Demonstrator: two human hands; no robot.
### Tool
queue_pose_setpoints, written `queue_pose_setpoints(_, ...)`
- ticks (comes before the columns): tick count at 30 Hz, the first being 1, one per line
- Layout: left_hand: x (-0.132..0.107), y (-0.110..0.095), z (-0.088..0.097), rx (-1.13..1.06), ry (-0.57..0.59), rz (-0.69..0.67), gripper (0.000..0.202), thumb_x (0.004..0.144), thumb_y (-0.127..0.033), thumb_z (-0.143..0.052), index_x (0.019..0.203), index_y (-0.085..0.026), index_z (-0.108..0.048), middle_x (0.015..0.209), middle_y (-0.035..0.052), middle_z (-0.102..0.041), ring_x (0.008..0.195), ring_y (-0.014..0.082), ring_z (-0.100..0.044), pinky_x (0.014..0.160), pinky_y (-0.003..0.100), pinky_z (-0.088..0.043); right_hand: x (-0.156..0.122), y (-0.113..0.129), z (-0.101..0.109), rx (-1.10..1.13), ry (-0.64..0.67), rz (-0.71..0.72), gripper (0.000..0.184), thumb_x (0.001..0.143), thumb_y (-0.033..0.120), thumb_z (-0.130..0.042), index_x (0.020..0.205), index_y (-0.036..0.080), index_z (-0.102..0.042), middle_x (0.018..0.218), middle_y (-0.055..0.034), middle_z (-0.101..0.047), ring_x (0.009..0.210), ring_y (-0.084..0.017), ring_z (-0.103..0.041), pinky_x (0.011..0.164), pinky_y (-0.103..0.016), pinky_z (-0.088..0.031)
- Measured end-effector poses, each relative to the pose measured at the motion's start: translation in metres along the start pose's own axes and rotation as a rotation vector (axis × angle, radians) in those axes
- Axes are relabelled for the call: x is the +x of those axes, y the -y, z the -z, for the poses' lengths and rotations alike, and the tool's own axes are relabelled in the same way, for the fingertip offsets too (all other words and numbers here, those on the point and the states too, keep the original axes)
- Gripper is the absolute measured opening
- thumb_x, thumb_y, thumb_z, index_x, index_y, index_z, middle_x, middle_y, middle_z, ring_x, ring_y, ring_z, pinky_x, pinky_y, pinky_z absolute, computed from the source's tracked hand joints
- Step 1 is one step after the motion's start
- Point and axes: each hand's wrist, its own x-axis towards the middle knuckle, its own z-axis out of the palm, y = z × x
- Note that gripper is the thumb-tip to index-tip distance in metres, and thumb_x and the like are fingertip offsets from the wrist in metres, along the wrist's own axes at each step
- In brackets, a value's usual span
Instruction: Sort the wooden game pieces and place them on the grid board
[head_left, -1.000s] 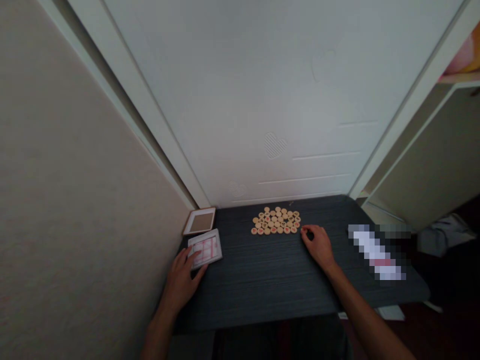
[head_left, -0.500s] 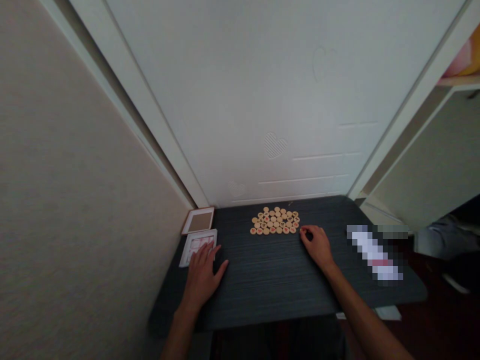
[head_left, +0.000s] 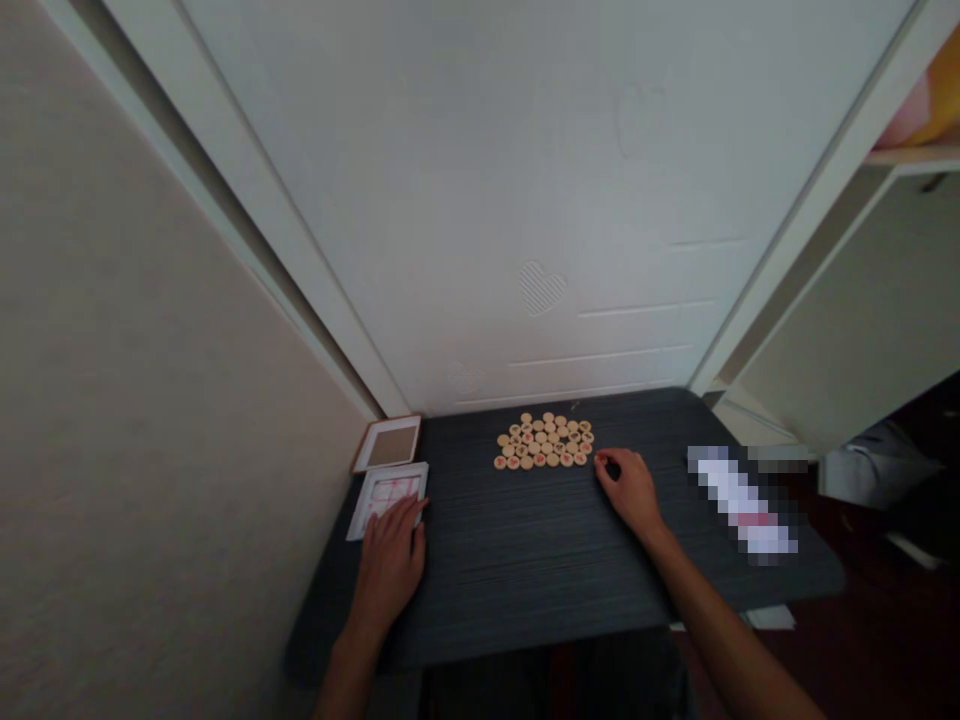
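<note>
Round wooden xiangqi pieces (head_left: 541, 447), some with red or dark characters and some plain, lie packed in rows on the dark table. My right hand (head_left: 630, 490) is at the right end of the nearest row, thumb and index finger pinched on a xiangqi piece (head_left: 599, 458) mostly covered by the fingertips. On the left, an open white box tray (head_left: 358, 520) holds a sheet with pink lines. My left hand (head_left: 394, 550) rests over its near right edge, palm down, fingers stretched out and holding nothing.
Behind the tray lies a box lid (head_left: 394, 447) with a brown inside. A blurred-out pale object (head_left: 742, 505) sits on the table's right side. A white panel with embossed hearts (head_left: 542, 288) rises behind the dark table (head_left: 517, 580), and a wall stands close on the left.
My left hand has shifted left and nearer, its thumb drawn in toward the fingers. My right hand stays pinched by the row's end. The whole view has shifted slightly.
</note>
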Motion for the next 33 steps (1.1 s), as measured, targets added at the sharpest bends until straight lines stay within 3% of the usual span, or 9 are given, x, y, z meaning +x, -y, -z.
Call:
queue_pose_setpoints(7, 0.007, -0.013, 0.01, -0.033, -0.086, -0.045, 0.039, 0.098, -0.033, -0.05, 0.134, -0.018, -0.056, 0.145, 0.0161, -0.054, 0.137, 0.0346, -0.047, 0.115, 0.06, -0.035, -0.001, 0.002, 0.0, 0.002, -0.013, 0.011, 0.025, 0.093, 0.039, -0.057, 0.1, 0.02, -0.072, 0.096, -0.0093, -0.074, 0.09, -0.027, -0.064, 0.087, -0.042, -0.048)
queue_pose_setpoints(13, 0.037, -0.063, 0.01, -0.218, -0.112, -0.115, 0.038, 0.096, -0.03, -0.055, 0.134, -0.023, -0.056, 0.145, 0.011, -0.054, 0.138, 0.0308, -0.046, 0.115, 0.054, -0.04, 0.0, 0.003, 0.001, 0.007, -0.011, 0.023, 0.023, 0.092, 0.036, -0.058, 0.1, 0.02, -0.072, 0.097, -0.0093, -0.074, 0.092, -0.027, -0.064, 0.089, -0.043, -0.048)
queue_pose_setpoints(21, 0.096, -0.112, -0.014, -0.312, -0.069, -0.242, 0.031, 0.094, -0.031, -0.061, 0.124, -0.023, -0.063, 0.134, 0.0097, -0.061, 0.129, 0.0294, -0.052, 0.112, 0.052, -0.043, 0.0, 0.007, 0.002, 0.011, 0.002, 0.026, 0.021, 0.093, 0.033, -0.057, 0.103, 0.022, -0.072, 0.099, -0.0081, -0.075, 0.094, -0.026, -0.065, 0.09, -0.043, -0.049)
queue_pose_setpoints(26, 0.117, -0.121, -0.03, -0.33, -0.083, -0.287, 0.026, 0.091, -0.032, -0.066, 0.116, -0.024, -0.067, 0.13, 0.01, -0.062, 0.126, 0.0309, -0.053, 0.11, 0.054, -0.044, 0.002, 0.008, 0.004, 0.013, 0.037, 0.027, 0.023, 0.093, 0.031, -0.057, 0.109, 0.023, -0.071, 0.104, -0.0075, -0.075, 0.097, -0.026, -0.065, 0.09, -0.043, -0.052)
queue_pose_setpoints(33, 0.116, -0.115, -0.041, -0.372, -0.118, -0.296, 0.022, 0.089, -0.03, -0.07, 0.11, -0.025, -0.069, 0.133, 0.009, -0.061, 0.128, 0.0306, -0.053, 0.111, 0.054, -0.043, 0.008, 0.005, 0.014, 0.041, 0.161, 0.047, 0.023, 0.092, 0.032, -0.06, 0.113, 0.025, -0.068, 0.108, -0.0066, -0.073, 0.099, -0.026, -0.065, 0.09, -0.042, -0.055)
